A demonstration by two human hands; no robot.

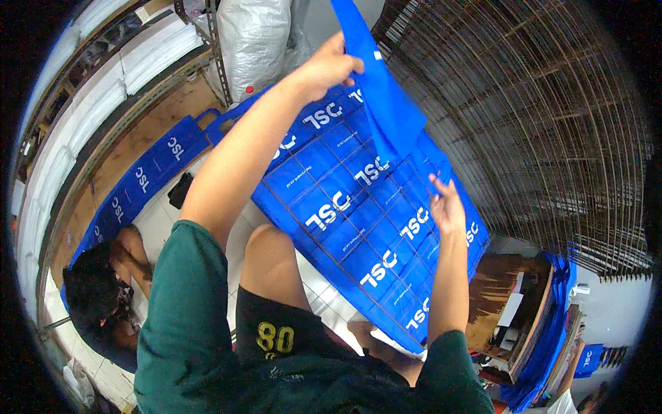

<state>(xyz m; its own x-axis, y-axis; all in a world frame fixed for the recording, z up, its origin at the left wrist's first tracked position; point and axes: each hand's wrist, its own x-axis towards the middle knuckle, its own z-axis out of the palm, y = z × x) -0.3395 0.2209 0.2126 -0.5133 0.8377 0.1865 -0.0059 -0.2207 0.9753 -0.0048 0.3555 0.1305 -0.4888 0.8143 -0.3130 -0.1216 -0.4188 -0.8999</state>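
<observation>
1. Two hands up: I see left hand point(329, 65) at 12 o'clock pinching a lifted blue bag point(383, 96), keeping it clear of the stack.
2. Right hand point(447, 207), fingers spread and empty, steadies the bag stack point(358, 221) at 3 o'clock.

White tile floor point(162, 221) below, pale and glossy under flat, even light. Left side, a shelf rack point(103, 103) curves along the rim, stacked with white folded sheets point(155, 48). Up top, a big clear plastic sack point(252, 41) leans against the rack's metal post. Right side, stacked wire mesh racks point(538, 117) fill the view, dark and rusty. Lower right, a brown wooden table point(493, 297) with papers on it, and a pale wall point(610, 310) beyond. A small dark thing point(181, 190) lies on the tiles.
</observation>
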